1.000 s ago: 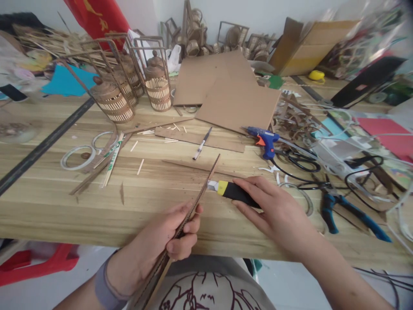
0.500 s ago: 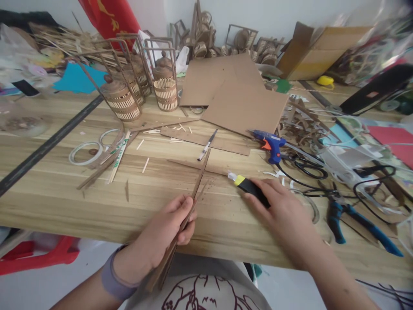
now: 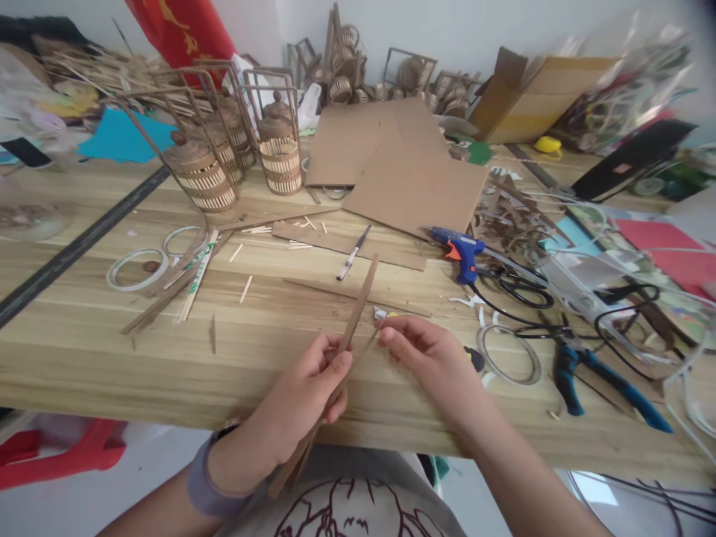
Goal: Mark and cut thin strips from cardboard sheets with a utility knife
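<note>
My left hand (image 3: 305, 384) is closed around brown cardboard strips (image 3: 359, 302), which slant up and away from my lap. A thin sliver (image 3: 369, 344) of the same brown material branches off beside them. With thumb and forefinger, my right hand (image 3: 430, 358) pinches the upper end of that sliver. The utility knife (image 3: 475, 359) lies on the table beneath my right hand, which hides most of it; only its blade end and black handle end show. Another narrow cardboard strip (image 3: 313, 286) lies flat just beyond my hands.
A blue glue gun (image 3: 465, 257), pliers (image 3: 609, 388) and a tape ring (image 3: 534, 369) lie to the right. A pen (image 3: 353, 253) and cardboard sheets (image 3: 414, 186) are ahead. Small slatted baskets with tall handles (image 3: 280, 168) stand back left, near two tape rolls (image 3: 112, 272).
My right hand has let go of the utility knife, leaving it on the table, and moved left to pinch the thin sliver. My left hand still grips the cardboard strips.
</note>
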Motion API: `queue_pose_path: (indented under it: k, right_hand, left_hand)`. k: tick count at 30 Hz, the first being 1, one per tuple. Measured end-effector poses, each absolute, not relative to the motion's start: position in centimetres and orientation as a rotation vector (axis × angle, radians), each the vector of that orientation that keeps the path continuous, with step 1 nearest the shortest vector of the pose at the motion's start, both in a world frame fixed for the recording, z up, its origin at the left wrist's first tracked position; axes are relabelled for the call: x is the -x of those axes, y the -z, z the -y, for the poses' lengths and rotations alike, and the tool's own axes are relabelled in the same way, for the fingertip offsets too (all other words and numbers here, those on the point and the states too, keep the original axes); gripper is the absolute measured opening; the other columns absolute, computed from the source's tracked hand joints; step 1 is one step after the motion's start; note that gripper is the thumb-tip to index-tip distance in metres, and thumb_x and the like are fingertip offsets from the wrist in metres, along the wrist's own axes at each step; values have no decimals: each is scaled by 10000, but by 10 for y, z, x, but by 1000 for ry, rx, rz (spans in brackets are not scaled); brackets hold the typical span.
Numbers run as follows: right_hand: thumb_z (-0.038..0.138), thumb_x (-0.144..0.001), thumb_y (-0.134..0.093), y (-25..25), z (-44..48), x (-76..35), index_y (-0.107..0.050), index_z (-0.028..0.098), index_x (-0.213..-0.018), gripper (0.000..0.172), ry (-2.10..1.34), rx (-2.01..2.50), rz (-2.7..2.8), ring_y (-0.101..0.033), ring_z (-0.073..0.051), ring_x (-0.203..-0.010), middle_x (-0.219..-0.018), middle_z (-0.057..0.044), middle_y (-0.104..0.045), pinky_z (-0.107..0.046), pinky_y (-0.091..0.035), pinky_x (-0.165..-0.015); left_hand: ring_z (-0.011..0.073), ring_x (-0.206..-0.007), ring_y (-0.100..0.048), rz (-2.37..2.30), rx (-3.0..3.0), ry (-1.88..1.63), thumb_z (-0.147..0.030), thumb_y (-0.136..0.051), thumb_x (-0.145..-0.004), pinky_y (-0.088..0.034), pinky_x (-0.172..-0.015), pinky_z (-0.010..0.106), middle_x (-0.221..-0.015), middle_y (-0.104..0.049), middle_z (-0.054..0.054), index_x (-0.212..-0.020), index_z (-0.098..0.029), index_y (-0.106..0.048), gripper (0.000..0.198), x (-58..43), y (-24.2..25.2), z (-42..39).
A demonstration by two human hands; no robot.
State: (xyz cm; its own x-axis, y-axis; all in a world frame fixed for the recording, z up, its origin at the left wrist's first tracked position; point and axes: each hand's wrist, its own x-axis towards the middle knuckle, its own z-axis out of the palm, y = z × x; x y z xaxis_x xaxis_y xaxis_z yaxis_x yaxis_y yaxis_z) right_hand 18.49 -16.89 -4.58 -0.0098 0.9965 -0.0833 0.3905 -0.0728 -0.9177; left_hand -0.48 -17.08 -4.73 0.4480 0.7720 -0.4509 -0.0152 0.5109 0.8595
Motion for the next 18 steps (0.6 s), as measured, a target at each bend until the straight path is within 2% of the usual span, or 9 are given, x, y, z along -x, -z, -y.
queue_pose_path:
  k: [3,6,11,18]
  right_hand:
    - [612,-818,-660,46,165,-176,-649,189,-786,424,-1328,1445,1270,-498,-93,-499,-635,14,-619,-243,-421,-483]
    - [612,-785,-704,47,165,-176,-575,196,-687,447,-1381,1395,1126,-466,-78,-493,-609,26,-583,-230,-398,-483]
    - [609,-738,-745,42,167,-195,-556,207,-691,447,-1279,1367,959,-421,-75,-455,-595,36,-548,-227,-357,-433]
    - [513,-751,-776,43,182,-237,-593,221,-668,354,-1064,1386,849,-413,-78,-420,-575,31,-537,-216,-327,-376]
  left_hand:
    - [41,-403,-367,-951,-921,-552,-530,-644,-887,-203,-449,237,-663,-474,-97,-1068,-181,-487,424,4,48,170]
    - [57,-422,-428,-943,-881,-542,-545,-652,-874,-253,-460,224,-640,-489,-93,-1039,-188,-502,420,6,51,169]
    - [118,-581,-580,-948,-766,-653,-557,-706,-832,-335,-487,209,-668,-569,-47,-973,-190,-534,429,12,57,165]
    - [94,-521,-548,-862,-473,-717,-418,-694,-892,-359,-486,197,-619,-574,-32,-933,-144,-580,300,16,60,153]
